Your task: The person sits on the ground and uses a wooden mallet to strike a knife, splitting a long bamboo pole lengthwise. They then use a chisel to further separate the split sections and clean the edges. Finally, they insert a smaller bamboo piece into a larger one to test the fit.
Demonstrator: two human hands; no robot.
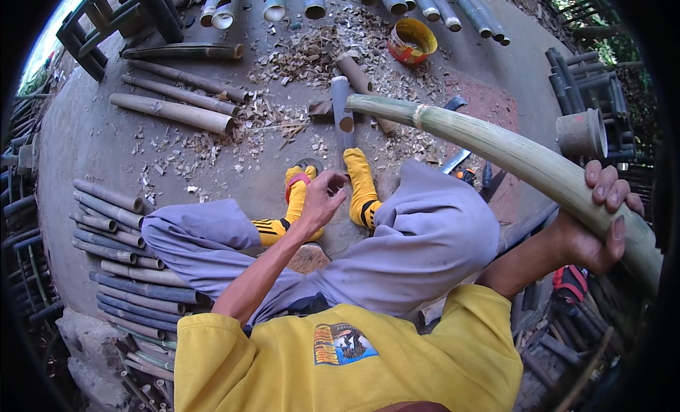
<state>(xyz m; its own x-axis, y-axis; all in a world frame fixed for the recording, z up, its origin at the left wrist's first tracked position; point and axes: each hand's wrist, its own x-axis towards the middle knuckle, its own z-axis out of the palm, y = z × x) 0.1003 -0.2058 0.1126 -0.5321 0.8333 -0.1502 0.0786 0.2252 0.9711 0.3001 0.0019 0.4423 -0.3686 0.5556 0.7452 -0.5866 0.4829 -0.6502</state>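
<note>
My right hand [610, 212] is wrapped round a thick, pale green bamboo pole [510, 148] near its right end. The pole slants up and left over my right knee, with a raised node ring towards its far end. That far end overlaps a short grey bamboo piece [342, 100] with a hole in its side, beyond my feet. My left hand [325, 199] hangs between my lower legs, above my yellow-socked feet. Its fingers are curled in loosely, and nothing shows in them.
Wood chips [312, 61] litter the ground ahead. A red-and-yellow tub [411, 41] stands among them. A machete [455, 161] lies beside my right knee. Cut bamboo lengths [173, 113] lie ahead left, with stacked bamboo pieces [142, 295] near left. A grey cylindrical container [581, 134] is at right.
</note>
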